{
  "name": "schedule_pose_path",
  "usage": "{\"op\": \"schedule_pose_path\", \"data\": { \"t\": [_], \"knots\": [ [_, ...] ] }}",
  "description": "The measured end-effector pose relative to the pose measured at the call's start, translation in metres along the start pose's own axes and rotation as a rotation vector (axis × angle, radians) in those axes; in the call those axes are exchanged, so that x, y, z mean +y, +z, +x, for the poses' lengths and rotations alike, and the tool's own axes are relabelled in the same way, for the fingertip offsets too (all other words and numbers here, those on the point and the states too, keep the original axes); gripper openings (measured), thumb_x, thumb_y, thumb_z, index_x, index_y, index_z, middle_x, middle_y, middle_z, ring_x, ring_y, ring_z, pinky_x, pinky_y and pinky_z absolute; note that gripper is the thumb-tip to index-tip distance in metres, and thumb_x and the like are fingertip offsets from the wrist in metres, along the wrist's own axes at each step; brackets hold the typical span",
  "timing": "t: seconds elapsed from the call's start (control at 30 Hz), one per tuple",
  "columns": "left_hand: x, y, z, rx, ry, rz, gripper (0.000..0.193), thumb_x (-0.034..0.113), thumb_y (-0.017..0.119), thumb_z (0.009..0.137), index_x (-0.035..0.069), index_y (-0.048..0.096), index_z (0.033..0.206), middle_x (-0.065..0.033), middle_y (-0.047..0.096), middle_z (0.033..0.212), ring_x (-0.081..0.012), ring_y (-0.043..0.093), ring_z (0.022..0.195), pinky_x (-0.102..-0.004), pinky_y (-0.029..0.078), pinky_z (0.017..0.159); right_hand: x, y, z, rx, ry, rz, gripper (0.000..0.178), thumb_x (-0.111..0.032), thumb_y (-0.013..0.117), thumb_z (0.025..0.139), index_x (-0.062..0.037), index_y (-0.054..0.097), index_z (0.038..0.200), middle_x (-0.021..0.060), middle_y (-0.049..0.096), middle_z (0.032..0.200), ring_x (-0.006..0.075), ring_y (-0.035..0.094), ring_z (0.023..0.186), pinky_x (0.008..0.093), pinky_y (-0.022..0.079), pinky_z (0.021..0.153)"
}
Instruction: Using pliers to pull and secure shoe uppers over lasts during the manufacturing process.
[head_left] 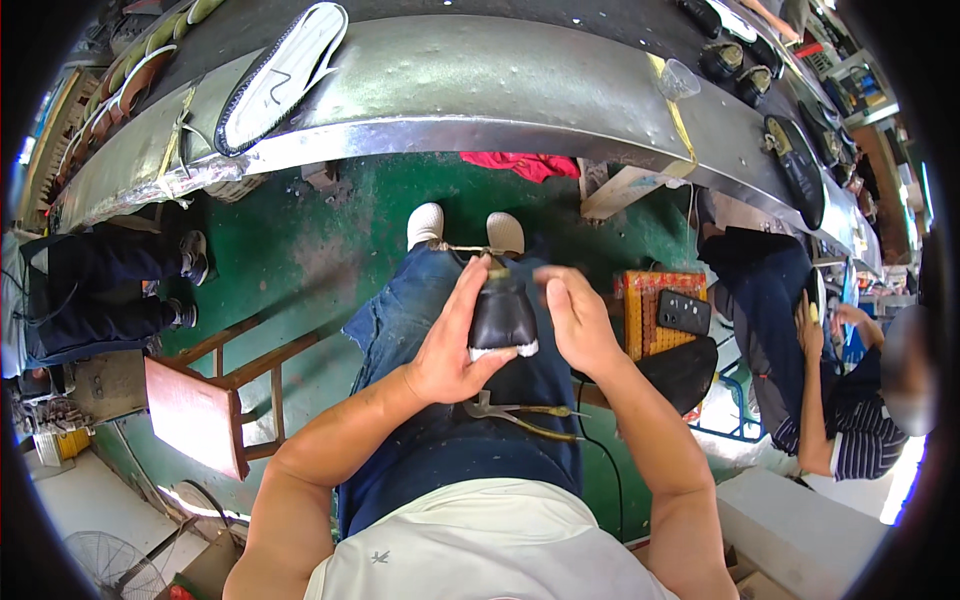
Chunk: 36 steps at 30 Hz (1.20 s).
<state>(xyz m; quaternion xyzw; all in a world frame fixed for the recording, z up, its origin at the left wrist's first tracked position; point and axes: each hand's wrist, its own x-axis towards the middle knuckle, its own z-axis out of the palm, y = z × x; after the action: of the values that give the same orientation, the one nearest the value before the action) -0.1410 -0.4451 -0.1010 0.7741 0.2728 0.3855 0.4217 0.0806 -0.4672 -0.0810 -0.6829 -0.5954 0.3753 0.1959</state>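
Observation:
A black leather shoe [502, 315] with a whitish lower edge rests over my lap, its toe or heel end toward me; I cannot tell which. My left hand [452, 342] grips it from the left, fingers lying along its side and thumb across the near edge. On the other side, my right hand [582, 322] is open with fingers stretched, slightly apart from the shoe and holding nothing. A pair of pliers [525, 411] with worn yellowish handles lies on my lap just below the shoe. A strap or cord [465, 248] runs near the shoe's far end.
A metal-edged bench [480, 75] crosses ahead, bearing a white-lined shoe upper [282, 80] and black shoes [795, 170]. At left stands a wooden stool [197, 415]. A phone [684, 312] lies on a patterned box at right. A co-worker [840, 370] sits at right; another person's legs [110, 280] show left.

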Motion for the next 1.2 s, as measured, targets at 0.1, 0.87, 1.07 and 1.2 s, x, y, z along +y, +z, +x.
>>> {"op": "schedule_pose_path", "data": {
  "t": [0.1,0.87,1.07,1.2],
  "knots": [
    [-0.007,0.005,-0.005,0.077,0.137,0.044,0.093,0.015,0.08,0.081,-0.005,0.026,0.154,-0.0335,0.029,0.157,-0.0527,0.031,0.146,-0.0548,0.027,0.12,-0.028,-0.003,-0.006,0.245,-0.565,0.28,0.027,-0.013,0.06,0.099,-0.0017,0.065,0.123,0.018,0.062,0.117,0.0332,0.063,0.106,0.0388,0.052,0.089],
    [-0.03,0.001,0.015,0.167,0.141,0.23,0.097,0.011,0.089,0.069,0.008,0.039,0.152,-0.026,0.041,0.152,-0.052,0.037,0.14,-0.056,0.034,0.115,-0.033,-0.037,0.051,-0.345,-0.606,0.279,0.093,-0.031,0.088,0.077,-0.0024,0.035,0.148,0.0234,0.054,0.137,0.0406,0.055,0.127,0.0431,0.045,0.106],
    [-0.055,0.008,-0.007,-0.016,-0.355,-0.183,0.112,0.01,0.087,0.078,0.008,0.013,0.162,-0.0223,0.043,0.153,-0.0374,0.044,0.143,-0.0445,0.039,0.116,-0.049,-0.021,0.034,-0.158,-0.538,0.095,0.096,-0.023,0.09,0.07,-0.0016,0.038,0.148,0.0251,0.053,0.138,0.0418,0.057,0.125,0.0444,0.048,0.104],
    [-0.043,0.001,-0.004,0.078,-0.575,-0.316,0.1,0.01,0.083,0.084,0.005,0.019,0.161,-0.0176,0.052,0.148,-0.0247,0.054,0.135,-0.0356,0.044,0.111,-0.001,-0.005,-0.034,0.113,-0.433,-0.114,0.091,-0.035,0.089,0.072,0.0033,0.043,0.141,0.0249,0.051,0.138,0.0437,0.053,0.126,0.0463,0.044,0.107]
  ]
}}
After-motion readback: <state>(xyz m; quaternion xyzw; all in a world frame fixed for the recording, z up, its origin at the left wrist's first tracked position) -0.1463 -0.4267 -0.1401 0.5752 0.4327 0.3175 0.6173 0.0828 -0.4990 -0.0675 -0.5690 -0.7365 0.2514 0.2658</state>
